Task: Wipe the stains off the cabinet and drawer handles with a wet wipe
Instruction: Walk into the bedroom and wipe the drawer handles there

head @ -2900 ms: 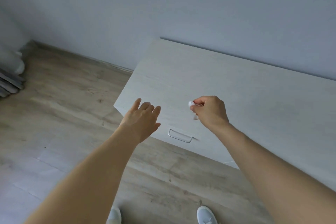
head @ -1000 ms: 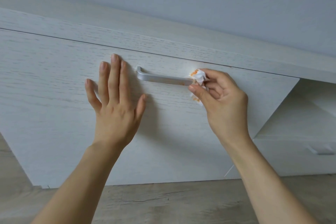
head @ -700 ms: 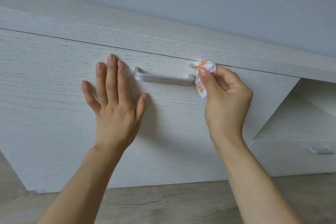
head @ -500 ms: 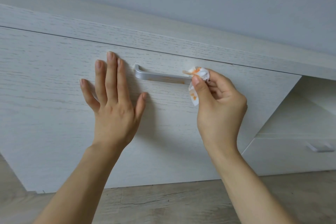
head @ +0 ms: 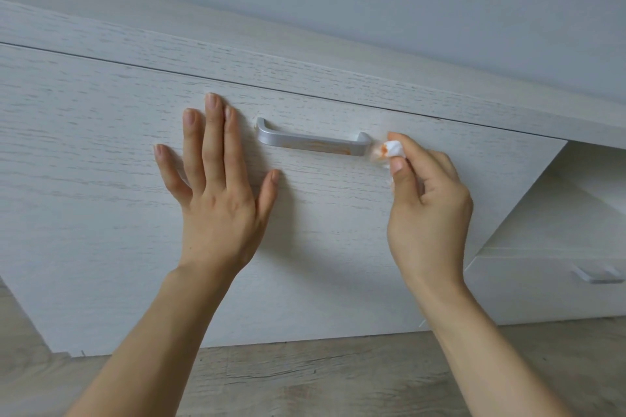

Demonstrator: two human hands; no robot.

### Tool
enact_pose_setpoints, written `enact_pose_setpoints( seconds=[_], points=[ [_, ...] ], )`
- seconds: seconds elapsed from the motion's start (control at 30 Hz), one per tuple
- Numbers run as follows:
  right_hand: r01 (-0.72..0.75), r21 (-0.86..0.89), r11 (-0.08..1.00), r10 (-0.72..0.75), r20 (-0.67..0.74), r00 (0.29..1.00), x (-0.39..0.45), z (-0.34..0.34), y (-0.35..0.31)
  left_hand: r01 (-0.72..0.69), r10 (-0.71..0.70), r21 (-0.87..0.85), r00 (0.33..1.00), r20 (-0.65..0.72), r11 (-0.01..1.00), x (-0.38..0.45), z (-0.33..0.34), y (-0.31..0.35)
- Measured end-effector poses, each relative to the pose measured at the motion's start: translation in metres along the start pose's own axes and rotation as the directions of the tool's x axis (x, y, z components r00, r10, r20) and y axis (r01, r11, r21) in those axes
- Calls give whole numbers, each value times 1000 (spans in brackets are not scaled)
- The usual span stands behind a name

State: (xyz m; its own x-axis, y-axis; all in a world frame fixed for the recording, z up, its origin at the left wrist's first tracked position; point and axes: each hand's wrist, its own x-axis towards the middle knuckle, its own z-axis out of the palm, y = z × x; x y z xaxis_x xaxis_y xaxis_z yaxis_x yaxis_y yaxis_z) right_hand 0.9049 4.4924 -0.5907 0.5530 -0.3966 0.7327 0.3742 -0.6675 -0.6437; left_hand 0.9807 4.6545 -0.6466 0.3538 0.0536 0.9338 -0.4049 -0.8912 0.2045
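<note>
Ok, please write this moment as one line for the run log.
left hand flat on drawer front | right hand pinches wet wipe beside handle | orange stain remains on handle

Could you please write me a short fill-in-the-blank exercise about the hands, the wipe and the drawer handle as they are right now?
1. The left hand lies flat on the drawer front, to the ____ of the silver handle.
2. The right hand pinches a crumpled wet wipe stained ____.
3. The wipe sits just past the handle's ____ end.

Missing words: left; orange; right
</note>
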Motion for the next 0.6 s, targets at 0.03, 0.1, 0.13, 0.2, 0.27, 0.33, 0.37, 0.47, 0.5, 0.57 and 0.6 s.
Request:
enact_pose_setpoints(
  seconds=[0.03, 0.1, 0.13, 0.2, 0.27, 0.33, 0.37, 0.47, 0.5, 0.57, 0.6],
  points=[
    [-21, 51, 998, 20, 19, 1000, 0, 2, -2, 0, 0, -2, 1000, 1, 1000, 0, 0, 0],
    [-101, 197, 975, 102, 7, 995, 3, 6, -4, 0, 0, -7, 1000, 0, 1000, 0, 0, 1],
    [-130, 250, 959, 137, -11, 990, 4, 8, -5, 1, -1, -7, 1000, -2, 1000, 0, 0, 0],
    [-136, 285, 949, 153, -39, 987, 3, 11, -8, 1, -1, -3, 1000, -7, 1000, 0, 0, 0],
    [-86, 257, 963, 106, -66, 992, -2, 16, -11, 5, -5, -3, 1000, -10, 1000, 0, 1, 1],
    [-37, 234, 972, 61, -100, 993, -11, 21, -11, 10, -10, -8, 1000, -6, 1000, 0, 2, 2],
    [-11, 234, 972, 40, -119, 992, -14, 22, -10, 13, -13, -13, 1000, -5, 1000, 0, 2, 3],
    [19, 214, 977, 20, -178, 984, -12, 23, -10, 12, -12, -23, 1000, -16, 1000, 1, 3, 2],
    [-16, 230, 973, 61, -192, 979, -10, 25, -11, 10, -10, -25, 1000, -20, 1000, 1, 4, 2],
    [-85, 263, 961, 143, -209, 967, -7, 30, -10, 7, -8, -32, 1000, -22, 999, 1, 3, 2],
    [-102, 255, 962, 159, -216, 963, -9, 32, -10, 4, -4, -37, 1000, -15, 999, 1, 3, 2]
  ],
)
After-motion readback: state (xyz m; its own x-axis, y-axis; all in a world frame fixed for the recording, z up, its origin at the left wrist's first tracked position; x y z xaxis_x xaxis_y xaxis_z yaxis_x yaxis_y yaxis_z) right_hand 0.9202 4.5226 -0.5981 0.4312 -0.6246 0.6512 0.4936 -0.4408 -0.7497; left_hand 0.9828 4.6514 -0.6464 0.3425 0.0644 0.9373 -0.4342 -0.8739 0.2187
